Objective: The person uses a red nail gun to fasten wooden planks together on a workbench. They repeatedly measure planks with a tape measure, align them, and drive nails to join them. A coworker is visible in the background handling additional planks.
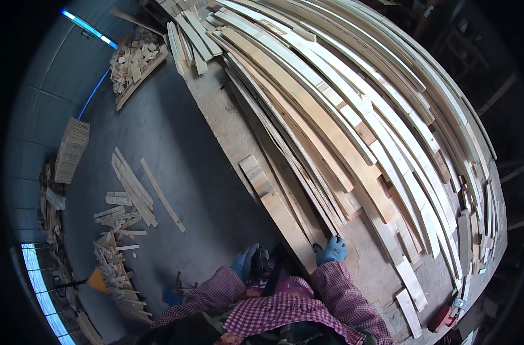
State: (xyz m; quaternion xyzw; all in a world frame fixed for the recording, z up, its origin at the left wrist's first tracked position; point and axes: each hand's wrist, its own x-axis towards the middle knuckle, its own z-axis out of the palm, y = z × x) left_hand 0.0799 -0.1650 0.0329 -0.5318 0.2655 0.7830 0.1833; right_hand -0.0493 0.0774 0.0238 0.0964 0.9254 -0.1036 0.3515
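My right hand point(333, 251), in a blue glove with dark fingertips, is closed at the near end of some thin wooden boards point(314, 192) lying lengthwise on the table. A wider pale board point(288, 227) lies along the table's left edge, just left of this hand. Off that edge, close to my body, my left hand point(245, 262) is curled, also in a blue glove. It is against a dark object point(262, 261) whose kind I cannot make out. Short wood pieces point(256, 176) sit beyond the wide board.
Long boards point(342, 115) fill the table point(219, 118) to the right. A red tool point(442, 318) sits at its lower right. On the floor at left are scattered strips point(134, 187), a lone strip point(162, 195), a scrap heap point(136, 63) and a blue object point(172, 295).
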